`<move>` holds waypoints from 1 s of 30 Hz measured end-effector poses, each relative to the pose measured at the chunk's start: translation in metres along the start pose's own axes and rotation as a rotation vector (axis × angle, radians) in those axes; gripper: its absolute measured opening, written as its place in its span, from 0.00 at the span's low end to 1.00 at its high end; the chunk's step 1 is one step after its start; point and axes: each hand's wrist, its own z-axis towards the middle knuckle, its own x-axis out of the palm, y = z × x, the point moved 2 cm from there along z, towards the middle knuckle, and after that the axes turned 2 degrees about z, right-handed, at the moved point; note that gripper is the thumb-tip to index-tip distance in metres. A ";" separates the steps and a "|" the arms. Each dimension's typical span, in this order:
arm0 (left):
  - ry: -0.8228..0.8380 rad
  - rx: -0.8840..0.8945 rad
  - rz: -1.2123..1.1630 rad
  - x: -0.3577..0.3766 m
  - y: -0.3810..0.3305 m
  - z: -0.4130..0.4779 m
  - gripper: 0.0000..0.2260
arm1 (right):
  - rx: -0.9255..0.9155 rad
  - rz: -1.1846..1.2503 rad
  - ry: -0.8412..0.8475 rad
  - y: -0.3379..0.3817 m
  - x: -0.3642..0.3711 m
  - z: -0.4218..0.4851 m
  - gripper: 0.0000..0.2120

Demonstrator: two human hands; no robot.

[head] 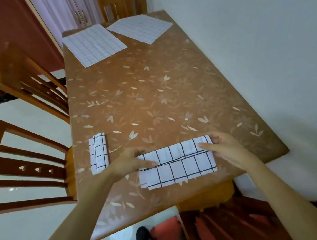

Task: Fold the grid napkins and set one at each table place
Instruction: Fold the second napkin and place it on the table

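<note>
Left hand (130,161) and right hand (227,148) pinch the ends of the half-folded napkin (179,168). An uneven pull could skew the fold and let layers slip.

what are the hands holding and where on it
Both hands pinch the half-folded napkin: left hand at its left end, right hand at its right end.

Part-folded napkin (177,166) on table (151,93), near edge; folded napkin (99,154) left; flat napkins (94,44) far.
</note>
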 end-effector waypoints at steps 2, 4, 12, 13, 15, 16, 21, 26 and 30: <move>-0.042 -0.057 -0.071 0.022 0.000 0.015 0.08 | 0.081 0.121 0.052 -0.018 -0.024 0.005 0.20; -0.077 -0.106 -0.147 0.039 0.005 0.031 0.09 | 0.119 0.073 0.092 -0.036 -0.046 0.011 0.19; 0.075 -0.304 -0.743 0.093 0.011 0.086 0.17 | 0.042 0.144 -0.066 -0.074 -0.102 0.046 0.17; 0.064 -0.309 -0.739 0.097 0.009 0.091 0.18 | 0.058 0.121 -0.050 -0.079 -0.106 0.049 0.19; -0.016 -0.320 -0.617 0.103 0.007 0.101 0.19 | 0.093 0.080 -0.012 -0.087 -0.112 0.055 0.18; -0.062 -0.327 -0.543 0.106 0.008 0.106 0.17 | 0.107 0.071 0.002 -0.090 -0.115 0.057 0.17; -0.200 -0.351 -0.388 0.112 0.019 0.119 0.15 | 0.143 0.136 0.035 -0.105 -0.122 0.067 0.19; -0.311 -0.396 -0.274 0.133 0.033 0.123 0.19 | 0.244 0.334 0.133 -0.123 -0.122 0.077 0.13; -0.395 -0.399 -0.154 0.147 0.046 0.126 0.19 | 0.144 -0.055 0.038 -0.138 -0.125 0.081 0.06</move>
